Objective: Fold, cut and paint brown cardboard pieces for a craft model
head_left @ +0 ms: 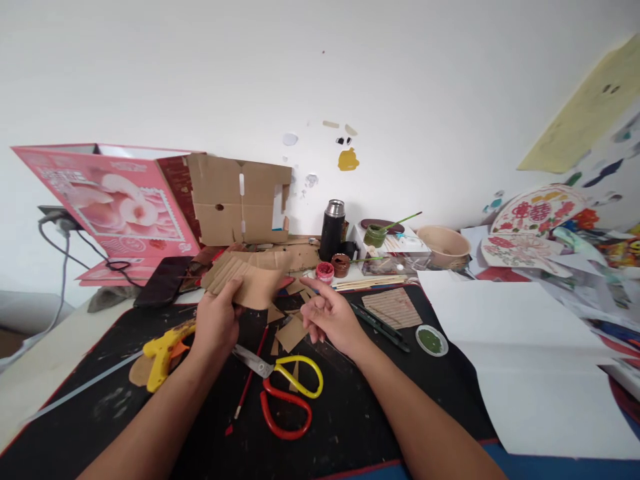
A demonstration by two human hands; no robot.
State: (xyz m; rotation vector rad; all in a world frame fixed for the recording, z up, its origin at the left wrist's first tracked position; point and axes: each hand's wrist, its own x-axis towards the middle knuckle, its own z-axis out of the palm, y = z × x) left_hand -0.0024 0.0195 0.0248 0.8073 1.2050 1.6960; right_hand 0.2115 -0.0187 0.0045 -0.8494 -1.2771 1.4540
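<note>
My left hand [219,315] is closed on a piece of brown cardboard [257,280], thumb on top, and holds it above the black mat [200,413]. Part of the cardboard shows a ribbed surface, and its right end is blurred. To its right, my right hand [331,313] holds nothing; the index finger stretches toward the cardboard while the other fingers curl loosely. Scissors [270,369] with one yellow and one red handle lie on the mat between my forearms. A red pencil [246,390] lies beside them. Small cardboard scraps [291,333] are scattered beneath my hands.
A yellow glue gun [163,353] lies left of my left forearm. Behind stand a pink box [135,207], a cardboard panel [215,200], a black thermos [333,233] and paint jars [341,265]. At right are a green paint lid [431,341] and white paper [530,367].
</note>
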